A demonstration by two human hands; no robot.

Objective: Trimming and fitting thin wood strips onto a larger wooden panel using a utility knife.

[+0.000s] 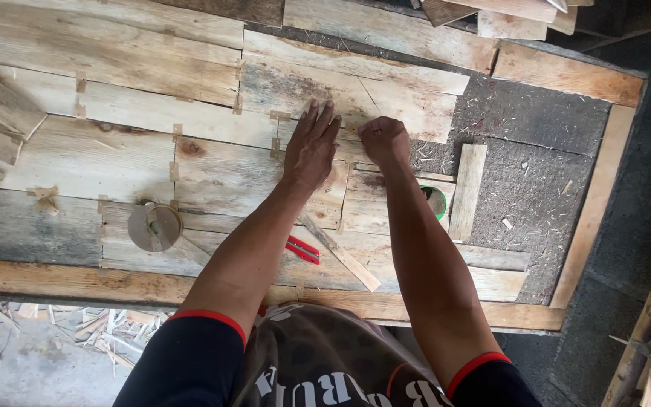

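Observation:
My left hand [311, 144] lies flat, fingers spread, on pale wooden boards [190, 162] fitted edge to edge on a worktable. My right hand [384, 139] is curled just to its right, fingertips pressed down on the seam between two boards; whether it pinches anything is hidden. Short brown tape strips [174, 170] bridge several joints between the boards. A thin wood strip [340, 254] lies diagonally under my forearms.
A brown tape roll [154, 226] sits at the lower left. A red-handled cutter [303, 249] lies between my forearms. A green round object [436, 200] peeks out beside my right forearm. A wooden frame [595, 197] borders the grey board. Wood scraps [99, 325] litter the floor.

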